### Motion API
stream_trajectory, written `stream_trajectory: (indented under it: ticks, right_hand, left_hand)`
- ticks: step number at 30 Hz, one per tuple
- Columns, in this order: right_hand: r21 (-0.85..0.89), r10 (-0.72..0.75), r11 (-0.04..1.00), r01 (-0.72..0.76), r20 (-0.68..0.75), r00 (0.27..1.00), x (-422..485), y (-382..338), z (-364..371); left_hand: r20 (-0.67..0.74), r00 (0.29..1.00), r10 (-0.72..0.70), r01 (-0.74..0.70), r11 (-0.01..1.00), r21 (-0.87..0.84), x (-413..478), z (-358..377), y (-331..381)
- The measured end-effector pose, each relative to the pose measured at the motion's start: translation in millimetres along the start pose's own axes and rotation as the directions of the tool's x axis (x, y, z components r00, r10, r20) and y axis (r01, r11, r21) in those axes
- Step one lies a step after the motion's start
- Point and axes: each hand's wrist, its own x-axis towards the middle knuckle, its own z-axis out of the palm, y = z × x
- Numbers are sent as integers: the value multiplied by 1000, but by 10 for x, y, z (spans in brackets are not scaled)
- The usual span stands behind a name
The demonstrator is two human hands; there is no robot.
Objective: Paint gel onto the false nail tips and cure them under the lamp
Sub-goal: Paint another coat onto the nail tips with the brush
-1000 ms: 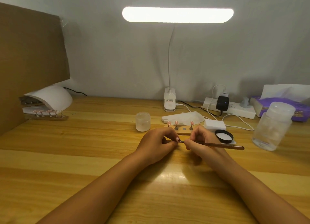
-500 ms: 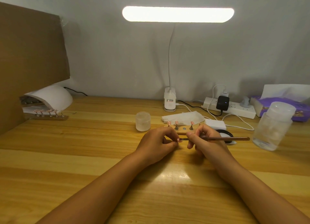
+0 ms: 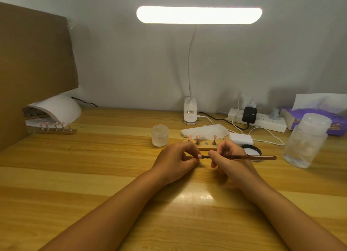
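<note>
Desk (image 3: 93,166) wooden under bar lamp (image 3: 199,15) | grey wall (image 3: 131,62) behind | left hand (image 3: 174,162) pinches nail tip (image 3: 199,156) | right hand (image 3: 231,162) grips brush (image 3: 253,157)

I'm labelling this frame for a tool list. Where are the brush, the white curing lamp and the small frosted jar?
brush (image 3: 253,157), head view, on the bare brown handle.
white curing lamp (image 3: 62,109), head view, on its domed top.
small frosted jar (image 3: 160,138), head view, on its side wall.

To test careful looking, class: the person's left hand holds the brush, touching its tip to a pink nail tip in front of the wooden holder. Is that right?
No. The head view shows the right hand holding the brush; the left hand pinches the pink nail tip. The rest is right: the wooden holder lies behind them.
</note>
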Motion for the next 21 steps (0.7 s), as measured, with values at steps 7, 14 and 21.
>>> stream_trajectory:
  ticks: [7, 14, 21]
  right_hand:
    - [25, 8, 1000, -7, -41, 999, 10, -8, -28]
    - [37, -19, 999, 16, 74, 997, -13, -34, -4]
    - [-16, -13, 1000, 14, 36, 999, -15, -18, -9]
  left_hand:
    - [5, 1000, -3, 4, 1000, -15, -5, -4, 10]
    - [5, 1000, -2, 2, 1000, -5, -1, -4, 1]
    - [1, 1000, 4, -4, 1000, -2, -3, -5, 16]
